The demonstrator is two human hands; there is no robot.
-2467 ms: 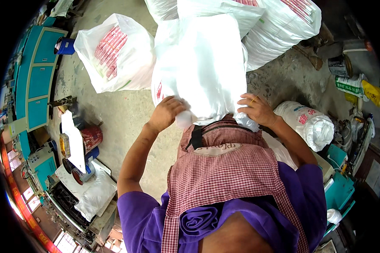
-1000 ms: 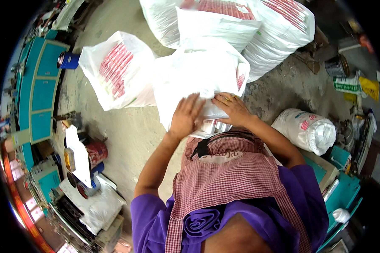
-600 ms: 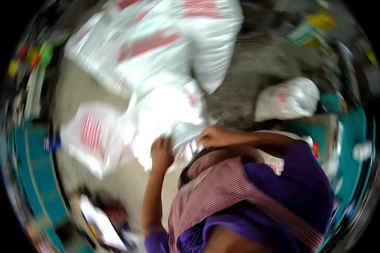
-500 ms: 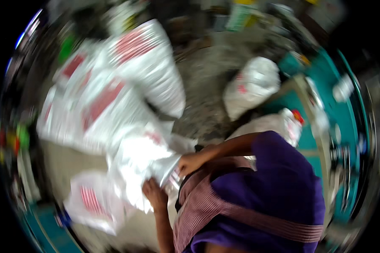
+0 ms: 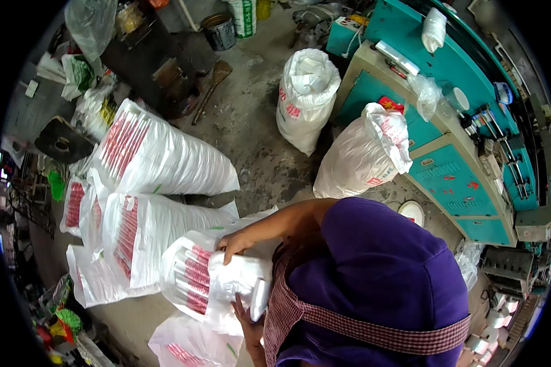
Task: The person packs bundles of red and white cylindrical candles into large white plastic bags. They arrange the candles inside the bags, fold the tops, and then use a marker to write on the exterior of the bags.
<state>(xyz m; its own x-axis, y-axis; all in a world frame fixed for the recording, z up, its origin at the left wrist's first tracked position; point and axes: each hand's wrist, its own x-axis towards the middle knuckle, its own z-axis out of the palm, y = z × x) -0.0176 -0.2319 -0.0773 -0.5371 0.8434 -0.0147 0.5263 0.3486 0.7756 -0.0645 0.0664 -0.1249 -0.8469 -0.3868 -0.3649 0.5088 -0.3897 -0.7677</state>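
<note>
- Pack (image 5: 236, 276) is placed between left hand (image 5: 250, 325) and right hand (image 5: 236, 241); neither is nearer, long axis unclear.
- Its left side is touched by spread fingers; its right by curled ones, grip unclear.
- Bag (image 5: 172, 275) is overlain by it.

Packed bag (image 5: 171, 263) before the person (image 5: 373, 275) — more bags (image 5: 165, 220) to its left, sacks (image 5: 361, 156) right, beside a cabinet (image 5: 453, 183)

Teal machine cabinet (image 5: 456, 177) at right; two white sacks (image 5: 358, 153) standing beside it. Broom (image 5: 220, 74) on stained floor (image 5: 254, 131), near dark pail (image 5: 219, 33).
</note>
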